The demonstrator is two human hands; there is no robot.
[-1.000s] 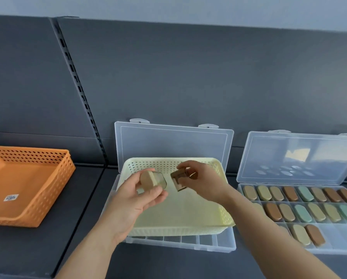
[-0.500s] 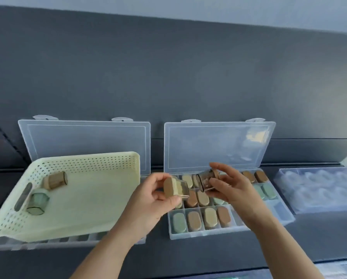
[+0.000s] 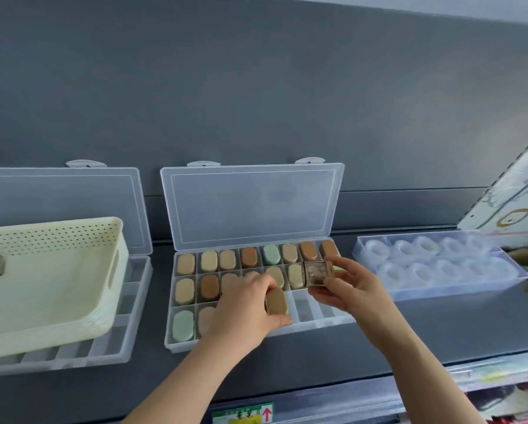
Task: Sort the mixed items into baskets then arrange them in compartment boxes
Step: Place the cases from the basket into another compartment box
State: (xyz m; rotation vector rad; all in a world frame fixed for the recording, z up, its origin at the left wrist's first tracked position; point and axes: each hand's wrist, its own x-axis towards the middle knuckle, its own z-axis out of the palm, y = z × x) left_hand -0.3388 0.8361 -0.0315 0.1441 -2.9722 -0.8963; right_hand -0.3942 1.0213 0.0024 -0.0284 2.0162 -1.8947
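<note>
1. At the left we see a cream basket (image 3: 51, 237) with tiny dots.
2. In the middle we see tan, brown and pale green ovals (image 3: 185, 264).
3. Lower down we see a gold-tan piece (image 3: 276, 301), and a shiny brown piece (image 3: 316, 273) right of it.

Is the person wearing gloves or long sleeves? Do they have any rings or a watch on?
No gloves: the left hand and the right hand are both bare. No sleeves show either; the forearms are uncovered down to the picture's bottom edge. I see no ring, watch or bracelet.
</note>
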